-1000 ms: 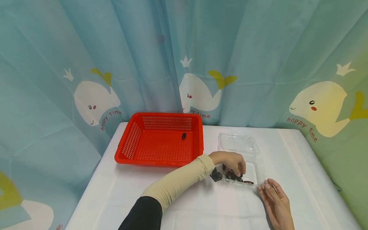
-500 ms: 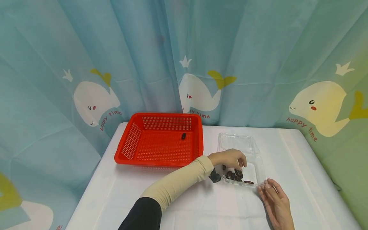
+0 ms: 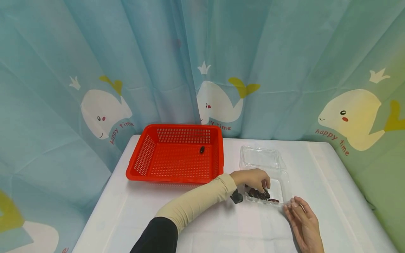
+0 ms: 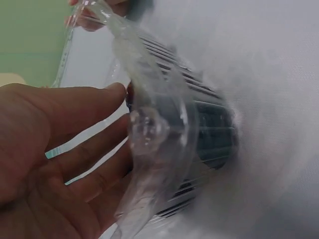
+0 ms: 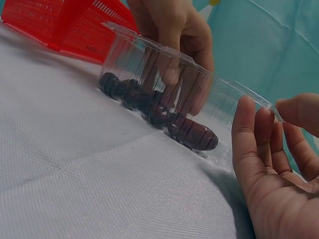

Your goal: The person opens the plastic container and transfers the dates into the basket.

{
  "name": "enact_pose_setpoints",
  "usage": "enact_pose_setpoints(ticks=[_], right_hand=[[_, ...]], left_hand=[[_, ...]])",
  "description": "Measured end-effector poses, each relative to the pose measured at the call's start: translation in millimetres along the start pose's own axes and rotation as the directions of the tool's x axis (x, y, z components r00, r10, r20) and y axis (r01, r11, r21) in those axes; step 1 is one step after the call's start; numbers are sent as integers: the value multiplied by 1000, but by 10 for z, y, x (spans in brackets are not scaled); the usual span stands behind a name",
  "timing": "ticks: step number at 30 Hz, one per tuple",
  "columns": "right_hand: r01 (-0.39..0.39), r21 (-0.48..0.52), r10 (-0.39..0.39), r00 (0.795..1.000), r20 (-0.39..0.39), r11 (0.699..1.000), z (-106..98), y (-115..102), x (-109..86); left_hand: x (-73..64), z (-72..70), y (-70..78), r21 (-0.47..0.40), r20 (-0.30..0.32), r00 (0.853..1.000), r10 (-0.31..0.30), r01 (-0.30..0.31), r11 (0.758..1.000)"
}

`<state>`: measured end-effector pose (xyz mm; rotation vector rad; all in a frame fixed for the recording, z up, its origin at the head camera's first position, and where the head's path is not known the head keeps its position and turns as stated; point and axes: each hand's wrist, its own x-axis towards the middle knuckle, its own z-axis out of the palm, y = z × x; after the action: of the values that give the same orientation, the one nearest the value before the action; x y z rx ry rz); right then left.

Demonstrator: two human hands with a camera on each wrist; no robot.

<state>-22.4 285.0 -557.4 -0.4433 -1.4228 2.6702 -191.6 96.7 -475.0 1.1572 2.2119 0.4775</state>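
Observation:
A clear plastic clamshell container (image 3: 278, 188) stands with its lid laid back and several dark dates (image 5: 159, 112) along its near side. My left hand (image 3: 254, 178) reaches down into it, fingertips right at the dates; I cannot tell whether they grip one. Beyond the ribbed plastic wall (image 4: 174, 114), the left wrist view has the left thumb (image 4: 94, 102) beside a dark date. My right hand (image 3: 303, 221) pinches the container's near right corner, thumb (image 5: 299, 112) on the rim and fingers against the outside.
To the left stands a red perforated basket (image 3: 180, 182) with one dark date (image 3: 202, 149) inside. The container's lid (image 3: 261, 157) lies towards the back. A white cloth covers the table (image 3: 221, 225). Behind hangs a curtain (image 3: 269, 52) with whale prints.
My left hand lifted a little off the dates half a second ago, and now it is lower among them again. One date by its fingertips has shifted slightly right. The right hand stays put.

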Motion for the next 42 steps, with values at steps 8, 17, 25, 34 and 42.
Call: enact_pose_setpoints(ticks=[8,17,25,34,42], right_hand=[[10,-11,-10,1000,8,1000,4,1,-1],[-7,-12,7,1000,-11,1000,15,8,6],[-7,-38,6,1000,-26,999,29,-2,2],[-12,-13,12,1000,-18,1000,6,-1,-4],[-7,-23,6,1000,-15,1000,-10,8,-2]], left_hand=[[4,51,12,55,-4,1000,10,-10,998],[35,137,11,108,-11,1000,-17,18,994],[63,186,-4,157,-35,999,3,3,988],[39,237,73,257,-40,999,14,-4,966],[32,227,95,230,-28,1000,-10,16,973]])
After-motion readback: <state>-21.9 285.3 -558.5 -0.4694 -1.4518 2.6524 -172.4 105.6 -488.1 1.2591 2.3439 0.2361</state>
